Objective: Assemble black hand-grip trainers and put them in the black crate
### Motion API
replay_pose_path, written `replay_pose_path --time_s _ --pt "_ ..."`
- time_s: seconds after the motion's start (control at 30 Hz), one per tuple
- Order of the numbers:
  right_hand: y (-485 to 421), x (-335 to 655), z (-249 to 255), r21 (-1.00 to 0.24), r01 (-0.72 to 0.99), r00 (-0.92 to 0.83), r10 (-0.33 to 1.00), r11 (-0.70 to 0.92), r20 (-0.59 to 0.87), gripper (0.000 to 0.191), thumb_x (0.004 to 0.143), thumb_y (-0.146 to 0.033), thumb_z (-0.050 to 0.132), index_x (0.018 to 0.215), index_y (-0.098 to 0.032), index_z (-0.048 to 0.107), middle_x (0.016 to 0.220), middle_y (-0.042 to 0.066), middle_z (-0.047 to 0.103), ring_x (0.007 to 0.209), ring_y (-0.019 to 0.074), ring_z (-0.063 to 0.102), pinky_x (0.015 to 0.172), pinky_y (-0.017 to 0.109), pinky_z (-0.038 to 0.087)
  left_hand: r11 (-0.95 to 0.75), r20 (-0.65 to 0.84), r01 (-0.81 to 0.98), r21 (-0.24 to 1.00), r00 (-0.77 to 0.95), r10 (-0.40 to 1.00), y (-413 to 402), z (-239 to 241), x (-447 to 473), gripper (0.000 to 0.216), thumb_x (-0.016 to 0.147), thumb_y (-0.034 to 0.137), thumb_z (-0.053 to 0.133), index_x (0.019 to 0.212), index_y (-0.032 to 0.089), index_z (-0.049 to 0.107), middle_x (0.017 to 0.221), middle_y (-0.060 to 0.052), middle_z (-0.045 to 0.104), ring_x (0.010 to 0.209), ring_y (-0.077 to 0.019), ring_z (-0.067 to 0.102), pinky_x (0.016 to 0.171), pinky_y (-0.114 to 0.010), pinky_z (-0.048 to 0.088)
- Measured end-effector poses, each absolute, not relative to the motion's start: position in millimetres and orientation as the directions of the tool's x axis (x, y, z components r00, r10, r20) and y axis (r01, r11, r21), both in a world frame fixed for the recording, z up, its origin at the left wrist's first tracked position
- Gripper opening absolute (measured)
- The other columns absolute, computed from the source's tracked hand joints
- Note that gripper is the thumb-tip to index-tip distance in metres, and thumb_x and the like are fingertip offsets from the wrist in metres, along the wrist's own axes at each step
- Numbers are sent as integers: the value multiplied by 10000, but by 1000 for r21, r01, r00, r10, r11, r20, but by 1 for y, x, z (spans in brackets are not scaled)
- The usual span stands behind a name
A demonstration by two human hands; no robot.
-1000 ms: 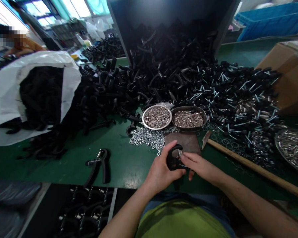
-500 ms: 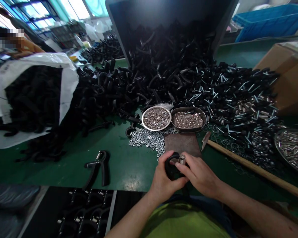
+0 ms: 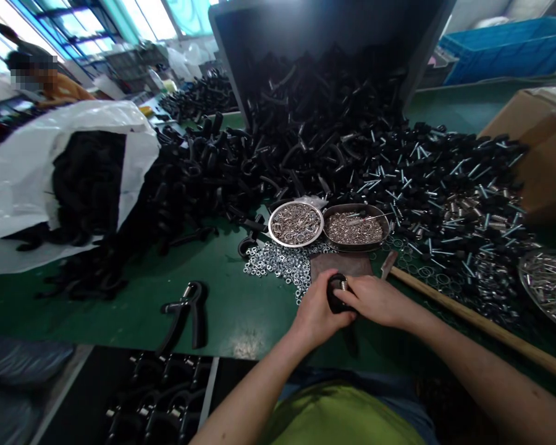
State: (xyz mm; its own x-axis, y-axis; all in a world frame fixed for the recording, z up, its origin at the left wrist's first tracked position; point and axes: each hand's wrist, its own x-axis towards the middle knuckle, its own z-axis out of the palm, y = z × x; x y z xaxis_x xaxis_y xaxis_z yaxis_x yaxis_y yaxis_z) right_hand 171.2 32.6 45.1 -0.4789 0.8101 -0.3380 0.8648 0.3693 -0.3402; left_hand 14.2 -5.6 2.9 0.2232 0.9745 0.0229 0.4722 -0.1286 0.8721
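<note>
Both of my hands meet over the near edge of the green table [image 3: 222, 303]. My left hand [image 3: 315, 312] is wrapped round a black hand-grip part [image 3: 336, 298] with a metal spring at its top. My right hand [image 3: 375, 301] is closed over the same part from the right, its fingers on the spring end. They hover just in front of a dark flat plate [image 3: 340, 264]. One finished black hand gripper [image 3: 185, 312] lies on the table to the left.
A big heap of black handles [image 3: 306, 142] spills from a tipped bin. Two metal dishes [image 3: 295, 224] [image 3: 356, 227] hold small parts, with loose nuts [image 3: 278, 262] beside them. A wooden-handled tool [image 3: 472, 318] lies right. A white sack [image 3: 50, 173] lies left, and another person sits far left.
My hands and the grip part have shifted slightly forward and right toward the dark plate. My right hand has closed further over the spring end.
</note>
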Motion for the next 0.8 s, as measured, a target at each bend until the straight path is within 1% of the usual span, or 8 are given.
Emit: replay_pose_path --time_s 0.1,0.17,0.23,0.33,0.4,0.47,0.6,0.8 --pt "67 168 49 -173 860 -510 804 480 -306 348 869 -437 459 776 -180 675 759 101 691 725 247 645 631 327 407 -257 179 650 715 185 966 26 6 0 509 659 324 747 1112 177 567 1158 -101 535 1106 -251 482 939 -382 409" --pt "92 156 54 -147 842 -539 821 519 -188 264 870 -364 483 814 -201 684 810 80 691 776 230 633 658 321 415 -259 251 742 618 127 960 53 11 -18 271 794 324 619 1018 173 623 1058 -88 577 1036 -224 509 909 -361 417" --pt "118 138 57 -152 826 -557 827 543 -73 239 893 -285 449 902 -216 677 936 66 680 909 212 597 729 312 416 -182 281 843 506 39 959 81 19 -36 200 848 295 535 937 167 659 968 -85 602 979 -220 526 890 -351 419" --pt "151 108 55 -146 802 -582 813 579 20 259 902 -225 423 948 -189 676 1036 81 647 1054 213 514 823 312 399 -13 209 937 349 -65 976 118 28 -55 214 817 307 551 909 175 692 961 -99 618 1000 -251 524 900 -362 412" --pt "165 92 51 -141 784 -606 794 605 40 231 877 -207 464 904 -160 688 1025 100 644 1063 224 501 840 314 397 64 119 950 306 -105 987 135 29 -59 218 775 323 588 891 180 705 970 -110 630 1011 -271 530 891 -367 418" --pt "172 82 45 -142 772 -620 783 619 44 200 845 -174 499 864 -134 694 997 119 650 1035 234 517 831 319 404 109 59 945 308 -133 989 145 27 -60 198 741 311 614 850 178 713 958 -124 645 987 -282 554 861 -368 433" --pt "176 77 37 -173 781 -598 798 601 75 203 820 -113 491 868 -104 688 972 151 661 1003 251 545 814 335 413 158 30 918 364 -181 983 151 21 -59 135 714 258 628 792 183 708 943 -130 663 935 -280 593 811 -358 446" --pt "174 92 42 -320 804 -477 865 501 155 196 835 -181 513 963 -148 657 941 110 679 934 225 591 787 338 432 153 64 812 563 -227 972 149 24 -64 123 746 293 586 766 195 657 827 -80 657 854 -243 594 778 -348 435"
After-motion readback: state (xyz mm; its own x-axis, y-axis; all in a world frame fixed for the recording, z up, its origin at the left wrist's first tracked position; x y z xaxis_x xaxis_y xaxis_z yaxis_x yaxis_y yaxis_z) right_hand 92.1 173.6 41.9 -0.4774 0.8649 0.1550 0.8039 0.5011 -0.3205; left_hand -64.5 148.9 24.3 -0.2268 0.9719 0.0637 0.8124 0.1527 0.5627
